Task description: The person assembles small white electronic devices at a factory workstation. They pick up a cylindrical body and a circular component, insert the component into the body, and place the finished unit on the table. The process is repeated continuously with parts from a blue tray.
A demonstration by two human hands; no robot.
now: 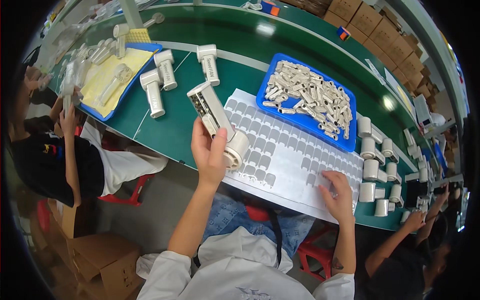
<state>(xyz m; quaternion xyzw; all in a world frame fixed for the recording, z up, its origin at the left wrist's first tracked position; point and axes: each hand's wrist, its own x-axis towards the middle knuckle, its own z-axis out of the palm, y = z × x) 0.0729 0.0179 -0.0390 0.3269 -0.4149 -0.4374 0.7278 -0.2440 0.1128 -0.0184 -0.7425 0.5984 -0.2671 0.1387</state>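
My left hand [209, 152] is closed round a white handheld fan [216, 106], held tilted above the table's front edge. Its handle has a long opening that shows parts inside, and its round head points down toward me. My right hand [340, 195] is over the right part of a white sticker sheet [287, 167], thumb and fingers apart, with nothing visible between them. Rows of grey stickers cover much of the sheet; a bare patch shows in its middle. A blue tray [261, 95] heaped with small white parts overlaps the sheet's far side.
Several white fans [210, 65] lie beyond my left hand, and more white fans [370, 170] stand at the right. A blue tray [106, 118] with yellow lining is at the left. Co-workers [50, 155] sit on both sides. A green conveyor belt [225, 30] runs behind.
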